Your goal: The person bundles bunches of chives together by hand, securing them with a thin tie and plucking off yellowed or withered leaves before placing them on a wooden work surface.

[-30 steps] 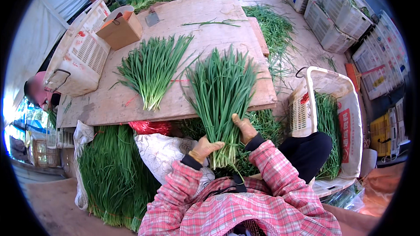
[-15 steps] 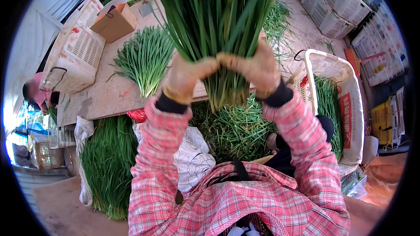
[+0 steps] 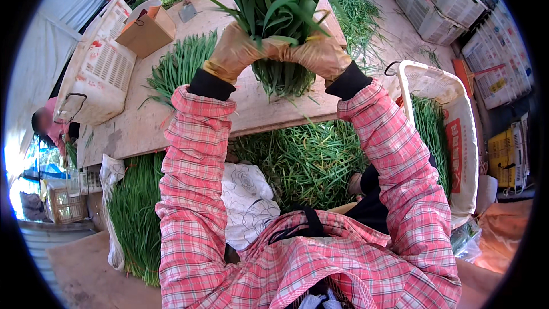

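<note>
A thick bunch of green garlic chives [image 3: 274, 0] is gripped between both hands above the near edge of the wooden table [image 3: 274, 115]. My left hand [image 3: 237, 54], in a tan glove, is closed around its left side. My right hand [image 3: 320, 56], gloved alike, wraps the right side, and the thumbs meet in front. Long leaves rise above the hands, some bending over them. The bunch's darker lower end shows beneath; I cannot tell whether it touches the table. Just left of my left hand lies a loose pile of chives [image 3: 183, 63], partly hidden by that hand.
A white crate [image 3: 108, 63] and a cardboard box [image 3: 147, 33] stand on the table's left. Chives fill a white basket [image 3: 466, 154] at right. Leaf scraps [image 3: 311, 157] cover the floor below; bundled chives [image 3: 137, 212] stand at left. Two people are beyond the table's left.
Both hands have moved farther out over the table, still gripping the bunch. Its lower end, earlier pale cut stems over the table edge, now looks dark green, and the upper leaves bend more.
</note>
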A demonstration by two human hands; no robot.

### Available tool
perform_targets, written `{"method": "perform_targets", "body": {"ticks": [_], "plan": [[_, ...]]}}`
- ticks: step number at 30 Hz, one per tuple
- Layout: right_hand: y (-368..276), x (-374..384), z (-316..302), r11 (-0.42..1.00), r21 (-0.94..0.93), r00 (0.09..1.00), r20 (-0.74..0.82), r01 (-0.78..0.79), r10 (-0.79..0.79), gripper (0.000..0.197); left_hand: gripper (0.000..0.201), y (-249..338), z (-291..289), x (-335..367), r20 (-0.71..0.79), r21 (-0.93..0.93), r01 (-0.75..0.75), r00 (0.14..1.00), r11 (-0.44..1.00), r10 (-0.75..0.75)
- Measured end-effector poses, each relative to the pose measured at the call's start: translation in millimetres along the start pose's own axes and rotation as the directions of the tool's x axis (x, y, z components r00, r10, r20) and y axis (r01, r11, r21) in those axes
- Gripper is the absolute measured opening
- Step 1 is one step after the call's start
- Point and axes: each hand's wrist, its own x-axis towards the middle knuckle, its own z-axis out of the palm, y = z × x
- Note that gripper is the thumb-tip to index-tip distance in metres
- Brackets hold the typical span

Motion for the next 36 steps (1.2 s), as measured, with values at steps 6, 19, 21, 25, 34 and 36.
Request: {"method": "perform_targets", "body": {"ticks": [6,19,21,25,34,36], "plan": [[-29,12,-2,0.886,-0.463,0.998,-0.028,0.036,-0.055,0.052,0.050,29,4,12,0.038,0.116,0.102,0.994,0.988,-0.107],[-53,31,-10,0.573,-0.798,0.980,0.116,0.188,-0.159,0.040,0.033,58,27,26,-0.234,-0.003,0.072,0.970,0.997,-0.070],[-63,34,-13,0.614,-0.770,0.985,0.121,0.172,-0.123,0.042,0.034,61,22,28,-0.207,-0.018,0.109,0.972,0.994,-0.111],[-58,34,-35,0.630,-0.747,0.964,0.055,0.214,-0.261,0.048,0.035,67,19,29,-0.018,0.026,0.153,0.988,0.988,-0.153],[-102,29,15,0.280,-0.911,0.930,0.218,0.302,-0.295,0.040,0.031,16,36,37,-0.228,-0.564,-0.162,0.973,0.810,0.035],[-103,27,4,-0.069,-0.967,0.957,0.253,0.245,-0.145,0.042,0.027,11,21,39,-0.102,-0.736,-0.126,0.992,0.665,0.074]]}}
